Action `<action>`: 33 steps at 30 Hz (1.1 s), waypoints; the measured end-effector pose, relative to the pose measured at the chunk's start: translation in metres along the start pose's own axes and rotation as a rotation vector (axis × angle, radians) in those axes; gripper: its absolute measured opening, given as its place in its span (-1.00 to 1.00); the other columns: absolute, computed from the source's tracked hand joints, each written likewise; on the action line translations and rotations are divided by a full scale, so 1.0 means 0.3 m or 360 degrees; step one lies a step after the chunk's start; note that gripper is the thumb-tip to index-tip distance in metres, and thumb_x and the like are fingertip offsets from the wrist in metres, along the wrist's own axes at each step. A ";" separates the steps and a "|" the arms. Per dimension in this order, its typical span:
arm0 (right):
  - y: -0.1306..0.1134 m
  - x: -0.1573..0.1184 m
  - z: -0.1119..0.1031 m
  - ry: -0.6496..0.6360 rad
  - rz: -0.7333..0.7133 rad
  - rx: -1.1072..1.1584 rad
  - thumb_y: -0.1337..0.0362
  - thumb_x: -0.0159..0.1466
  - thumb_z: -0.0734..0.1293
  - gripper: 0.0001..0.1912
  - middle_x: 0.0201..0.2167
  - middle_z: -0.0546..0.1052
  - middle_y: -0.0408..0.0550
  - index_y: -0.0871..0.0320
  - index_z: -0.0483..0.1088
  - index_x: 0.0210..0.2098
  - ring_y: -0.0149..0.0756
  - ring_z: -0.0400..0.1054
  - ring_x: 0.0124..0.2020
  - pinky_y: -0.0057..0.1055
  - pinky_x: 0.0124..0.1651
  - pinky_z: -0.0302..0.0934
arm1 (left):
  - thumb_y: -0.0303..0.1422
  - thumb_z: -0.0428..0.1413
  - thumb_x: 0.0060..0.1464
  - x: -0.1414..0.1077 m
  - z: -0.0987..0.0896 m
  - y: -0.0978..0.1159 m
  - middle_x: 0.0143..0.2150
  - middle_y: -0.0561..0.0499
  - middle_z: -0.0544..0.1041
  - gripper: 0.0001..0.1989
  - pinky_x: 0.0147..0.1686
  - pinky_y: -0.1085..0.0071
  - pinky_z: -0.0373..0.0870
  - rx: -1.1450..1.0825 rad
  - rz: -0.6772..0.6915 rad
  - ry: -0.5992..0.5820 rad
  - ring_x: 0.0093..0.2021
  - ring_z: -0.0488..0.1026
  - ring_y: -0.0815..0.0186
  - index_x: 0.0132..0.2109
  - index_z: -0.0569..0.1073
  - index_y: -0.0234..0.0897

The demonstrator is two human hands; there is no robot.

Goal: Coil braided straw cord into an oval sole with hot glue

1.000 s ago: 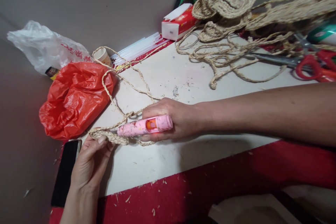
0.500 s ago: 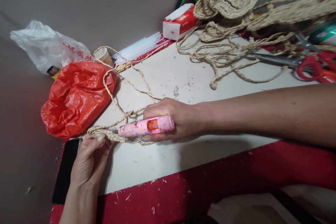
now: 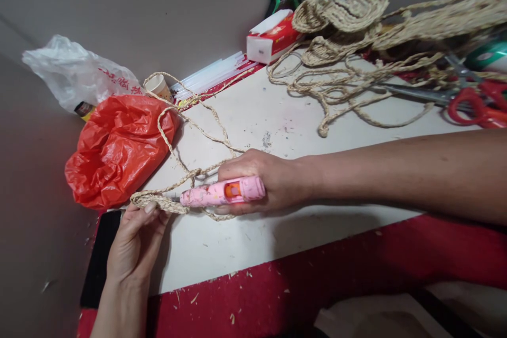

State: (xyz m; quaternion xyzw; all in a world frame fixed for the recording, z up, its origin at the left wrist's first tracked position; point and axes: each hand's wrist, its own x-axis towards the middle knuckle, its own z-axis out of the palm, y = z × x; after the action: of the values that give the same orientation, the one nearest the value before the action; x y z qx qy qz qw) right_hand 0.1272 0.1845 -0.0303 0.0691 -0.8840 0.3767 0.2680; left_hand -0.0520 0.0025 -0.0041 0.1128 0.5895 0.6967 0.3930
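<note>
"Where is the braid [image 3: 164,204] held?"

"At the tip of the gun [image 3: 209,194]. Its far end is pinched by the left hand [image 3: 137,243], with the thumb laid on the near edge and the fingers tucked beneath. The rest is stretched from the fingertips toward the gun."

"How far is that hand closed?"

"Only a narrow gap is left between thumb and fingers, and it is filled by the braid."

"And the right hand [image 3: 263,174]?"

"It is wrapped closely around the gun, behind the tip. The grip is hidden under the gun's body, so whether a trigger is being pressed cannot be told."

"Is the braid touched by the gun?"

"The tip is set right at the braid, but contact cannot be told for certain."

"What can be found around the gun?"

"Cord [image 3: 193,173] is looped just beyond it, over the white board [image 3: 245,243]. The red bag [image 3: 121,150] is placed to the gun's left and farther back; the phone [image 3: 99,261], to its left and nearer, is partly covered by the left hand and wrist. Scissors [image 3: 469,105] are laid well to the gun's right, farther back."
</note>
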 end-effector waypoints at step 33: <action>-0.014 -0.023 0.017 -0.0610 -0.0274 -0.0220 0.26 0.16 0.30 -0.86 -0.53 0.38 -0.16 0.19 0.31 -0.48 -0.45 0.12 -0.52 -0.43 -0.45 -0.02 | -0.59 0.28 -0.21 -0.012 -0.024 0.039 -0.55 0.13 0.34 -0.83 -0.32 0.49 0.46 -0.0194 0.0204 0.0201 -0.50 0.31 0.50 -0.44 0.45 -0.35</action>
State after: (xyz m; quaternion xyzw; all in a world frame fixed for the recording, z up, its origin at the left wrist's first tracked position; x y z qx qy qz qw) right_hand 0.1323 0.1774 -0.0343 0.1960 -0.9334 0.2709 0.1304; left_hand -0.0587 -0.0051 0.0059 0.0820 0.5611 0.7607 0.3159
